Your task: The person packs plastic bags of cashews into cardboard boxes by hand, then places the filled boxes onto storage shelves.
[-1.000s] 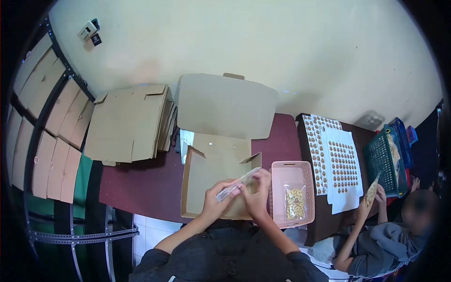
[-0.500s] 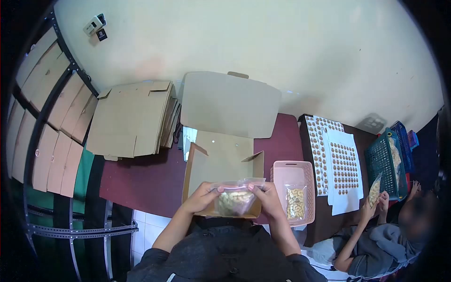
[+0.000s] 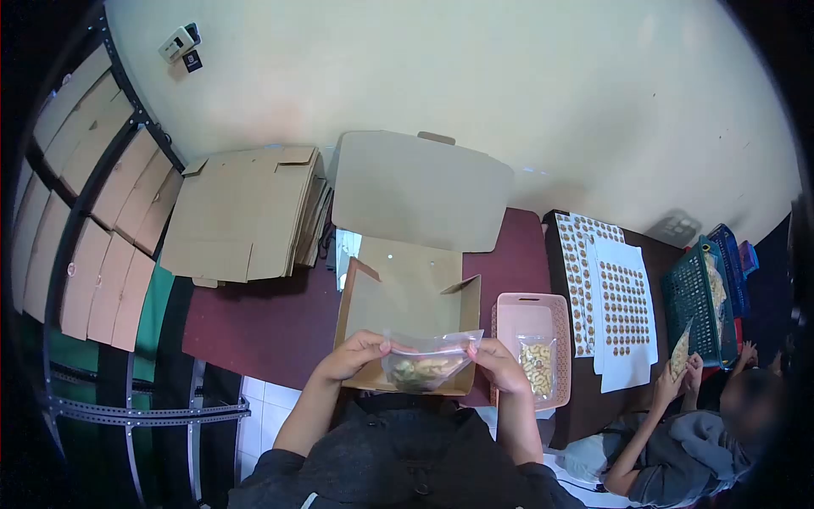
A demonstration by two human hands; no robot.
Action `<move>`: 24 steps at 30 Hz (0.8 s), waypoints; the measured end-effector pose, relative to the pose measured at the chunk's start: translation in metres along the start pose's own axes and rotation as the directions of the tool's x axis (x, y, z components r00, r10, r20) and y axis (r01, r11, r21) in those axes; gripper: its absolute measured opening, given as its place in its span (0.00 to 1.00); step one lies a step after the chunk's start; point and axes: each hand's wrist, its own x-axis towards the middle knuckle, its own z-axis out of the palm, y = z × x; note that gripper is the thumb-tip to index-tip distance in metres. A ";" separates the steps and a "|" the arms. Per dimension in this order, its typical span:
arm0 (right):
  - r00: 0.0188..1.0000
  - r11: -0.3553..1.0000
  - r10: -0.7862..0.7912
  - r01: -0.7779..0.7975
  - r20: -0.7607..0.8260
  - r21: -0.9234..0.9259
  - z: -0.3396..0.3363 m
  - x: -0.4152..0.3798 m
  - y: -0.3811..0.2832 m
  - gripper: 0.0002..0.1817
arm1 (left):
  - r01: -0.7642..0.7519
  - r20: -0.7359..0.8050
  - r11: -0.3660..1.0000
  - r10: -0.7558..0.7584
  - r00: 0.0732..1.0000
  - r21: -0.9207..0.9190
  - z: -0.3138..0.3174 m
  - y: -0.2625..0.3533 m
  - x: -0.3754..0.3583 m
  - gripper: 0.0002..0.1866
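Note:
Between my hands is a clear zip bag with pale curved pieces like cashew nuts inside. My left hand pinches its upper left corner, and my right hand pinches the upper right corner. The bag is held over the near end of an open cardboard box, whose lid stands up against the wall. Just right of my right hand, a pink basket holds a similar filled bag with a round sticker on it.
Flattened cardboard boxes are stacked at the left on the maroon table. Sticker sheets lie on the dark table at right, beside a green basket. A co-worker there holds another bag. Shelves of boxes line the left.
My hands have moved apart along the bag's top, from nearer its middle to its corners, and the top edge is now stretched. The view has shifted slightly.

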 end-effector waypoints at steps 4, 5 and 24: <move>0.987 0.983 -0.083 0.059 -0.134 -0.175 0.005 0.006 0.000 0.19 | -0.017 -0.036 0.998 0.015 0.999 -0.064 0.006 0.005 0.005 0.20; 0.978 0.970 -0.118 0.076 -0.173 -0.232 0.005 0.008 0.001 0.18 | -0.025 -0.116 0.998 0.018 0.993 -0.056 0.007 0.005 0.006 0.18; 0.769 0.529 -0.616 0.244 -0.171 -0.813 0.048 0.039 0.014 0.16 | -0.335 -0.458 0.942 0.293 0.840 -0.012 0.065 -0.031 0.037 0.26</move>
